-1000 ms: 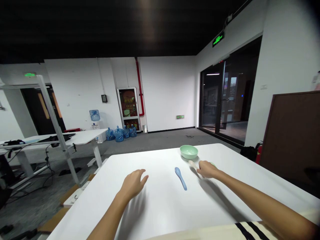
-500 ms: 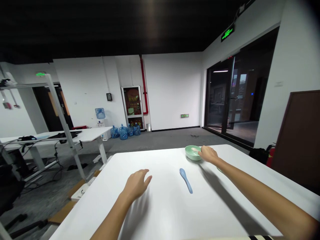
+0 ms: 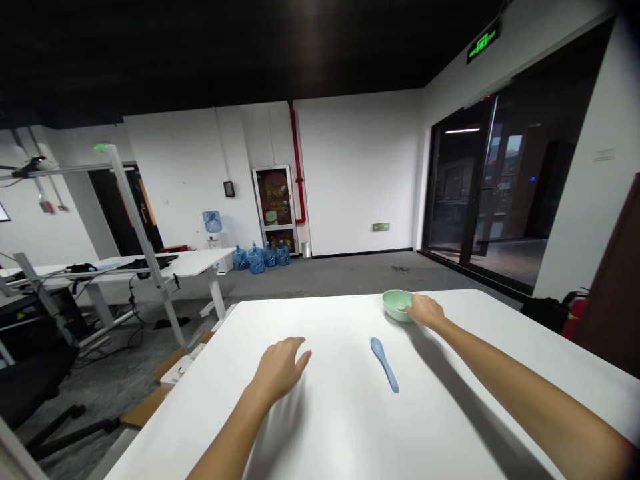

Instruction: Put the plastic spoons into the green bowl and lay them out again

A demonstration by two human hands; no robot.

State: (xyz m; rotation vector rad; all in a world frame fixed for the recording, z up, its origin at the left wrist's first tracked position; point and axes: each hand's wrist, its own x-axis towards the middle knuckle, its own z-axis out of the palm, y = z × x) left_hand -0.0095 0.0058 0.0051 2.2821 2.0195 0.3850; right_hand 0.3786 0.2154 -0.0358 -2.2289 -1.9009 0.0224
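Since the earlier frame, the right hand [image 3: 425,311] has moved from beside the round pale-green bowl [image 3: 393,308] to its rim, its fingers [image 3: 414,308] extended over the edge, unclenched and grasping nothing visible. A pale item [image 3: 401,308] sits inside the bowl, partly hidden. The bowl stands near the far edge of the white bench [image 3: 330,320]; a blue plastic spoon [image 3: 384,363] lies diagonally between the hands. The left hand [image 3: 278,368] stays open and empty.

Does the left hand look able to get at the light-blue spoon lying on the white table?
Likely yes: nothing stands between the open left hand and the light-blue spoon on the white table; the right hand sits away by the green bowl.
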